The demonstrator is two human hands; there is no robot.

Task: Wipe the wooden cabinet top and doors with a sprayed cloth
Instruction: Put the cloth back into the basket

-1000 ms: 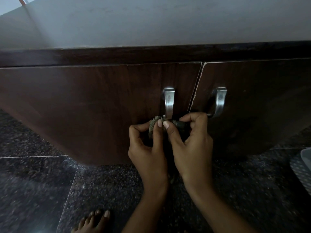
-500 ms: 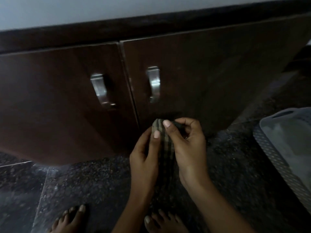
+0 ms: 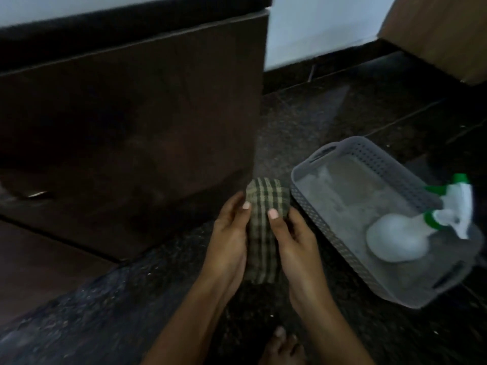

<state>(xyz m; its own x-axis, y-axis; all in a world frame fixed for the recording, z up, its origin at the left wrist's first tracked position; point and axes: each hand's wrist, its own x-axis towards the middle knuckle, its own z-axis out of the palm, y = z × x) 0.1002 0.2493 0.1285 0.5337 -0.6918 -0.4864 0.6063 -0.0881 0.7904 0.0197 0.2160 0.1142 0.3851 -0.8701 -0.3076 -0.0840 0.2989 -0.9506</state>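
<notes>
Folded checked cloth (image 3: pixel 266 227) held upright between left hand (image 3: pixel 230 243) and right hand (image 3: pixel 295 243), fingers of both closed on its edges, thumbs pressed on front face. Cloth held above dark speckled floor (image 3: pixel 79 312), just beside lower right corner of dark wooden cabinet (image 3: pixel 131 114). Grey perforated basket (image 3: pixel 340 238) set on floor to right, white spray bottle (image 3: pixel 400 238) with green trim laid inside. Bare toes (image 3: pixel 282 343) seen at bottom edge.

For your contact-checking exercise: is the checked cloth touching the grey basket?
Cannot tell. In the head view the cloth's top right corner meets the basket's near corner in the picture, but no gap or contact shows plainly.
</notes>
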